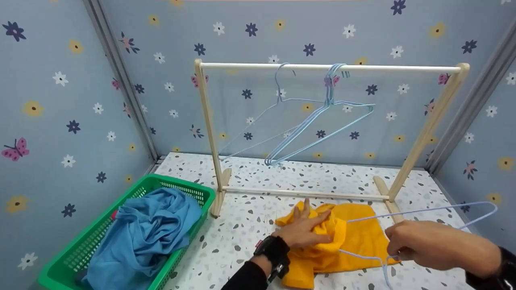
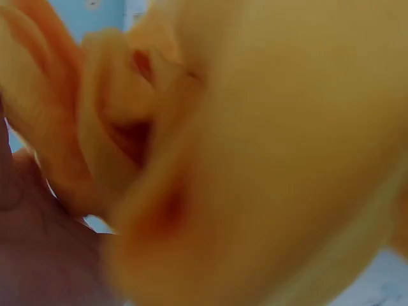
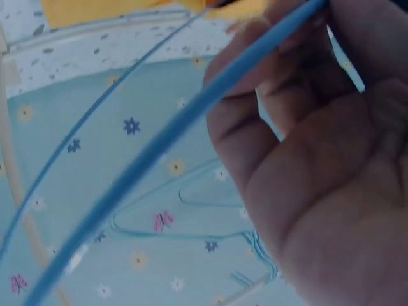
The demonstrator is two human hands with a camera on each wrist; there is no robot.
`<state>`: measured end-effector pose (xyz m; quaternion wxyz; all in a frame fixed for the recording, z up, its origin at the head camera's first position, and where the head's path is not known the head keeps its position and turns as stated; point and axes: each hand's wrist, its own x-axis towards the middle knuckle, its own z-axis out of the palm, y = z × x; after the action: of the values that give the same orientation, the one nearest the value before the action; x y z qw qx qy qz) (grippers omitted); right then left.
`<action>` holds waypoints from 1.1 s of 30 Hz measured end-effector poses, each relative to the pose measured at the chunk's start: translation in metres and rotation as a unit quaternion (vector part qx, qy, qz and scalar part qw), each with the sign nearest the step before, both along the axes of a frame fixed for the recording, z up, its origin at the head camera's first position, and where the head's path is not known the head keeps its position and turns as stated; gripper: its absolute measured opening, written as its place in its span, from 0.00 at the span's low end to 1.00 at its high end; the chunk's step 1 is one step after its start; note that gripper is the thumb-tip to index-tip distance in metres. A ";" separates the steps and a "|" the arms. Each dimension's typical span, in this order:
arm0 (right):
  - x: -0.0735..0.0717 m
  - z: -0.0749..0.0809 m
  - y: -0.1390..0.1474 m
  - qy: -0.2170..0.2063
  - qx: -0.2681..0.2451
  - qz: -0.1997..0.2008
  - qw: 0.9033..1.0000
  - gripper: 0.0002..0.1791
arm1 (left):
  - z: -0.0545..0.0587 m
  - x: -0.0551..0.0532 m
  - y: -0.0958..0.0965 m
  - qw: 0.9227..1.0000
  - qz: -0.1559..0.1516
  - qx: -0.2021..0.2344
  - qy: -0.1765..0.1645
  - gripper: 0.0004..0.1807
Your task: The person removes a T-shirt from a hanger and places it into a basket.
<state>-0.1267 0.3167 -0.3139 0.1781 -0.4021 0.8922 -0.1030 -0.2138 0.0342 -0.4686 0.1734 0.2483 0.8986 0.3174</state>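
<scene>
A yellow garment [image 1: 360, 233] lies bunched on the speckled tabletop in the head view, and it fills most of the left wrist view. My left hand [image 1: 302, 233] presses on its gathered part with fingers spread. My right hand [image 1: 439, 245] pinches a thin light-blue wire hanger [image 3: 159, 148] close to its hook. One end of the hanger goes in at the garment's opening and is hidden by the cloth; the other end sticks out to the right, above the table.
Behind the garment stands a wooden rack with a white top rail [image 1: 242, 65]. Several blue wire hangers [image 1: 322, 139] hang from it. At the left, a green basket [image 1: 211, 197] holds blue cloth [image 1: 149, 229]. Flower-patterned walls [image 1: 250, 48] enclose the table [image 1: 225, 249].
</scene>
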 end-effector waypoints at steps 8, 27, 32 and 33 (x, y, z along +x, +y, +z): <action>-0.004 0.019 0.013 -0.006 -0.045 0.070 0.997 0.22 | -0.016 -0.011 0.005 0.993 -0.013 -0.066 0.094 0.61; -0.012 0.060 0.067 0.057 -0.089 0.061 0.993 0.17 | -0.029 -0.007 0.001 0.976 -0.110 -0.115 0.149 0.71; -0.017 0.069 0.066 0.217 -0.077 -0.118 0.966 0.13 | -0.027 0.002 0.017 0.956 -0.107 -0.215 0.166 0.64; -0.019 0.071 0.063 0.236 -0.076 -0.154 0.956 0.11 | -0.027 0.004 0.020 0.957 -0.103 -0.218 0.161 0.58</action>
<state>-0.1456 0.3797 -0.2425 -0.0869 -0.2846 0.9496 -0.0984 -0.2093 0.0538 -0.4957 0.1084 0.3429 0.9317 0.0500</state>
